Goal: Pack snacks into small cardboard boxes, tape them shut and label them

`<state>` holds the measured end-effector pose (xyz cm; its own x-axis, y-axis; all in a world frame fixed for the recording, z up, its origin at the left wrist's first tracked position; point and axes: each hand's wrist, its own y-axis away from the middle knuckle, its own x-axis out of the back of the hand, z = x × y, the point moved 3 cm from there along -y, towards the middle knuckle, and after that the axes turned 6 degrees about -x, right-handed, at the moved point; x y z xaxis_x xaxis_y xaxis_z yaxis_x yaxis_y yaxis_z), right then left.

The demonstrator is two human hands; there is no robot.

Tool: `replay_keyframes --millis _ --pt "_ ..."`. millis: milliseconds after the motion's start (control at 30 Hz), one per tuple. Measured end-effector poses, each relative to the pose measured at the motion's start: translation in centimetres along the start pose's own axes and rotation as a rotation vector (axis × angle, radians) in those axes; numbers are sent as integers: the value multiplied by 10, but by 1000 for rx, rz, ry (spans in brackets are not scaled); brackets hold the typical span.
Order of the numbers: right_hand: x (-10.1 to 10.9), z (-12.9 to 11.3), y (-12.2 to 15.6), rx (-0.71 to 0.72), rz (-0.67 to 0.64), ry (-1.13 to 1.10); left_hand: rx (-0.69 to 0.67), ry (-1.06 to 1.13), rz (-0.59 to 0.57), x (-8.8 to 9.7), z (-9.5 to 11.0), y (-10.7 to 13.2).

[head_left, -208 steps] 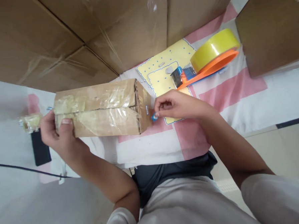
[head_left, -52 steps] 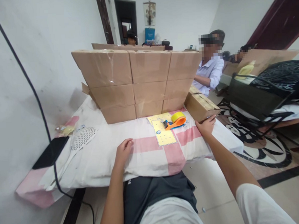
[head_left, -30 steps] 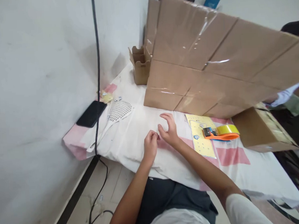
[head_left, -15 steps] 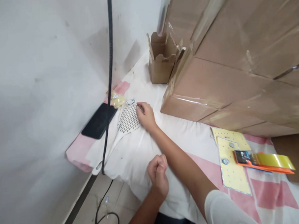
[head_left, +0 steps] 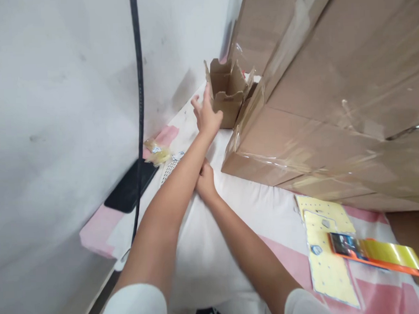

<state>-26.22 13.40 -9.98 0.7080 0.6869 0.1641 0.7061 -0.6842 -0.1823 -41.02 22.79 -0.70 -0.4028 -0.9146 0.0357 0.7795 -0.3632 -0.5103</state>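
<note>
My left hand (head_left: 207, 114) reaches forward with its fingers spread and nothing in them, beside the near-left wall of a small open cardboard box (head_left: 230, 116). Whether its fingertips touch the box I cannot tell. Below it, my right hand (head_left: 206, 180) is curled low over the white sheet, its fingers partly covered by my left forearm. It is next to the head of a white fly swatter (head_left: 168, 172), a flat paddle full of holes. My left arm hides most of the swatter; its handle end shows near the bed's edge.
A stack of taped cartons (head_left: 259, 166) rises on the right. A black phone-like slab (head_left: 129, 191) and a crumpled yellowish wrapper (head_left: 157, 155) lie by the wall. A black cable (head_left: 139, 85) hangs in front. Yellow sheets (head_left: 327, 263) and an orange-and-yellow package (head_left: 376, 253) lie at right.
My left hand has gone from a fist near the front edge to spread fingers by the small box, its arm now crossing over the swatter. My right hand stays low by the swatter's head.
</note>
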Motion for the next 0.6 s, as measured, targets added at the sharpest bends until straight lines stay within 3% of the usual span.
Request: replay_keyframes --millis 100,200,300,400,567,600 --pt "4 -4 0 -11 39 -58 51 -45 -24 -21 -23 -39" --pt "7 -7 -1 -15 75 -68 117 -20 74 -10 -21 -54" --pt "8 -7 -2 -42 109 -102 84 44 317 33 -3 -46" --pt "8 -3 -2 -113 156 -191 28 37 517 87 21 -15" --pt "13 1 1 -158 159 -294 -55 -17 729 160 56 58" --pt "15 0 1 -153 147 -303 -56 -20 713 170 59 69"
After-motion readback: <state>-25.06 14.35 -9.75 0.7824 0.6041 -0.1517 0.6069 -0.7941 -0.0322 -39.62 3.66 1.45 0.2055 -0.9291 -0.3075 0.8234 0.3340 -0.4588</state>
